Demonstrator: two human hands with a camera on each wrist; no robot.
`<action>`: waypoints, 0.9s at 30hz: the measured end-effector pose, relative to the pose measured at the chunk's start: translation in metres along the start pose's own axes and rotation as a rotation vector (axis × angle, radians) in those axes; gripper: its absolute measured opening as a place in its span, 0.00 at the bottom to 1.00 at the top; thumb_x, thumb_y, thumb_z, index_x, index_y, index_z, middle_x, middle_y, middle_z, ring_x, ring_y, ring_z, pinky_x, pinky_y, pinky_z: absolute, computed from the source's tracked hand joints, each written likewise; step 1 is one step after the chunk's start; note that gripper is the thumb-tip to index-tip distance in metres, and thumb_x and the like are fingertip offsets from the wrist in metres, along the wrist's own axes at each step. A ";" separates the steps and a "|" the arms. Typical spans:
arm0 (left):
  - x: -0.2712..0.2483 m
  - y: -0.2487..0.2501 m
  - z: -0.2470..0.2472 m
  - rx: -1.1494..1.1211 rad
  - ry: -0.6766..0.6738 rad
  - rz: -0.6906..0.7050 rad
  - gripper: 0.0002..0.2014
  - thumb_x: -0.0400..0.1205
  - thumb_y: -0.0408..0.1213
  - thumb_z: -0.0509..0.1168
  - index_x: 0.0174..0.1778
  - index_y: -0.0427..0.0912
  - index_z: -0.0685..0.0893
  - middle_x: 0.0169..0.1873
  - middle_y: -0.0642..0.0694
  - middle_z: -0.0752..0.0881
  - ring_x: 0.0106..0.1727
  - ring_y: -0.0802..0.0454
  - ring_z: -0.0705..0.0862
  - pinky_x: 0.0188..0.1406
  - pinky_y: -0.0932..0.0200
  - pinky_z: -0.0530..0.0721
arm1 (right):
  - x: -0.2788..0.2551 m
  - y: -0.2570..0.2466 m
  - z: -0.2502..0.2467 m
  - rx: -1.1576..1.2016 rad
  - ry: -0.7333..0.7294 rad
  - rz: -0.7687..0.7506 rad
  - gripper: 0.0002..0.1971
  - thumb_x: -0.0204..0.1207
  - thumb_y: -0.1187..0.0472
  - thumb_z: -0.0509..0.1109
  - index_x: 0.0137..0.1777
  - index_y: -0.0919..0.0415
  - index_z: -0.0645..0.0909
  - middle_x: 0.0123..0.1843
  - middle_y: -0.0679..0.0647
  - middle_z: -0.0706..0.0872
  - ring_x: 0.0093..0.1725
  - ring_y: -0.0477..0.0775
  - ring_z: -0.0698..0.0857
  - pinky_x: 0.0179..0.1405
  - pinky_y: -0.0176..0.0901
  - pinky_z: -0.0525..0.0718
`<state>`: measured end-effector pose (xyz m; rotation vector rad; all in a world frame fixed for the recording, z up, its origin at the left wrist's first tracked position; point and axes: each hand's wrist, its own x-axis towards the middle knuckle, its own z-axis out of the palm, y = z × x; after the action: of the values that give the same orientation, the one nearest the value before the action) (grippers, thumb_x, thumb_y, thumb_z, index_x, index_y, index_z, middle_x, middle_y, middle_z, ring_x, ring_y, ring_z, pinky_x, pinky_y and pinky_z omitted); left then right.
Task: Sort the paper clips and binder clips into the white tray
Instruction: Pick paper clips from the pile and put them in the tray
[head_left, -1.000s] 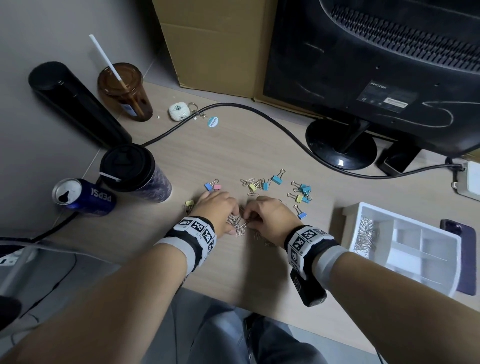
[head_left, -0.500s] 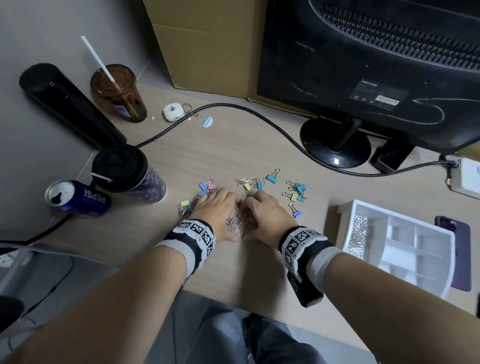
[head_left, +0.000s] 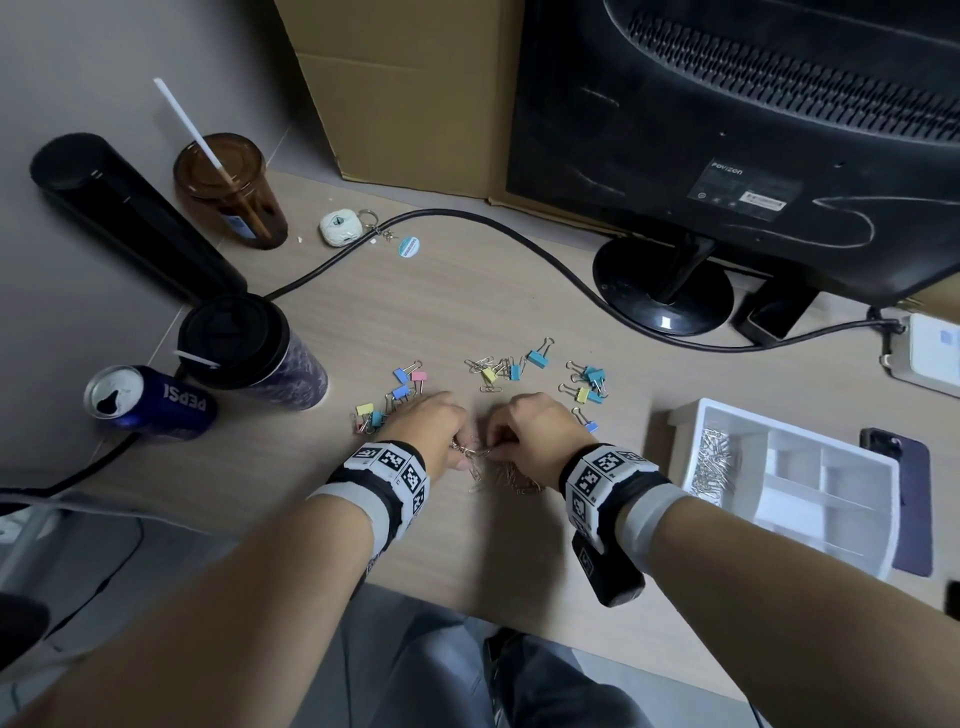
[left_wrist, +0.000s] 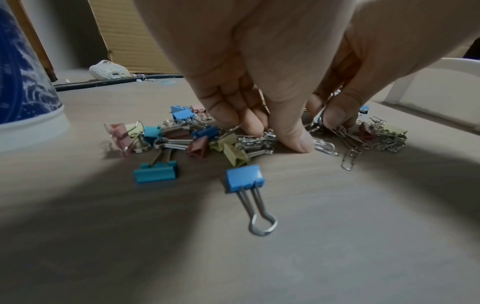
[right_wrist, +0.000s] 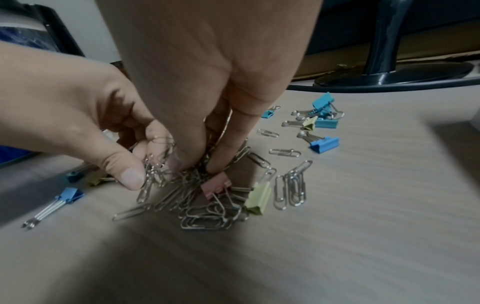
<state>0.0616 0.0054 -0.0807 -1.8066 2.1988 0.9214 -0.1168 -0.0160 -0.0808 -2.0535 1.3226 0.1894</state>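
A heap of silver paper clips (head_left: 506, 480) lies on the desk between my hands, with a pink binder clip (right_wrist: 217, 188) and a yellow one (right_wrist: 258, 197) mixed in. My left hand (head_left: 457, 452) pinches a few paper clips (right_wrist: 153, 170) between thumb and fingers. My right hand (head_left: 493, 447) digs its curled fingertips (right_wrist: 217, 164) into the same heap and pinches clips there. Coloured binder clips (head_left: 587, 382) lie scattered behind and beside both hands; a blue one (left_wrist: 245, 179) sits nearest in the left wrist view. The white tray (head_left: 852, 535) stands to the right, paper clips (head_left: 717, 462) in its left compartment.
Left of the clips stand a lidded dark cup (head_left: 249, 348), a Pepsi can (head_left: 150, 400), a brown cup with a straw (head_left: 234, 192) and a black cylinder (head_left: 124, 213). A black cable (head_left: 519, 239) crosses behind. The monitor stand (head_left: 665, 291) is behind right, a phone (head_left: 904, 493) beyond the tray.
Both hands stay over the paper-clip heap, their fingers now drawn in tighter around clips. The head view has shifted slightly; nothing else has moved.
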 end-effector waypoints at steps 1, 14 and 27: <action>0.000 0.001 0.000 0.005 -0.008 -0.008 0.11 0.74 0.45 0.79 0.49 0.48 0.89 0.51 0.51 0.81 0.59 0.49 0.79 0.58 0.57 0.75 | -0.001 0.001 -0.001 0.035 0.004 0.001 0.04 0.73 0.58 0.79 0.47 0.49 0.89 0.46 0.49 0.87 0.44 0.52 0.86 0.47 0.42 0.85; 0.000 0.017 -0.002 0.000 -0.079 -0.064 0.07 0.81 0.39 0.74 0.49 0.41 0.85 0.45 0.51 0.84 0.52 0.50 0.84 0.53 0.57 0.82 | -0.026 0.015 -0.012 0.555 0.130 0.143 0.08 0.76 0.65 0.79 0.36 0.57 0.88 0.32 0.53 0.88 0.27 0.55 0.92 0.18 0.40 0.83; 0.003 0.117 -0.043 -0.007 -0.008 -0.017 0.07 0.80 0.43 0.74 0.49 0.46 0.85 0.41 0.53 0.87 0.47 0.50 0.87 0.51 0.56 0.85 | -0.107 0.071 -0.076 0.497 0.424 0.154 0.06 0.72 0.59 0.83 0.36 0.56 0.90 0.26 0.43 0.86 0.26 0.36 0.80 0.34 0.25 0.79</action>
<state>-0.0365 -0.0102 -0.0055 -1.8192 2.1749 0.9328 -0.2456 0.0002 -0.0071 -1.6152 1.5864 -0.4898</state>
